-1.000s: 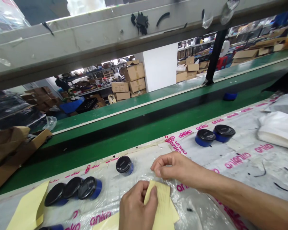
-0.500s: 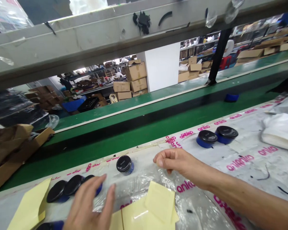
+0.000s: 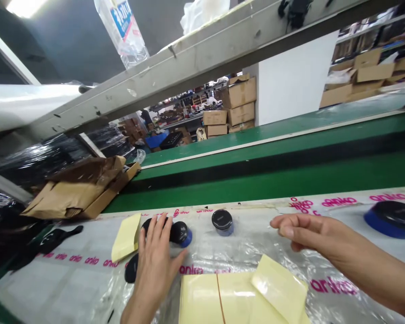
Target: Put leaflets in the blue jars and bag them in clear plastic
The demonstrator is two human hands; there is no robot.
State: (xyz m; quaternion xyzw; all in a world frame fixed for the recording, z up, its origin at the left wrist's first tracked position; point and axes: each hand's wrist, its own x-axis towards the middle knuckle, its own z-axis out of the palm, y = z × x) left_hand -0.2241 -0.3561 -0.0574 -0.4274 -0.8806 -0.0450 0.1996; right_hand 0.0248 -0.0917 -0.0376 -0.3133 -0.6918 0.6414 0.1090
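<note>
Head view: the left hand [image 3: 154, 265] was spread open and empty over black-lidded blue jars [image 3: 180, 234] — the right hand [image 3: 307, 231] hung loosely curled, pinching nothing, near a lone jar [image 3: 222, 222], above yellow paper sheets [image 3: 216, 299].

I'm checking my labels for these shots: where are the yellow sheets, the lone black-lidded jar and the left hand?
yellow sheets [image 3: 200, 299]: head view, on the top sheet, left of the thin line.
lone jar [image 3: 222, 219]: head view, on the black lid.
left hand [image 3: 157, 256]: head view, on the back of the hand.
</note>
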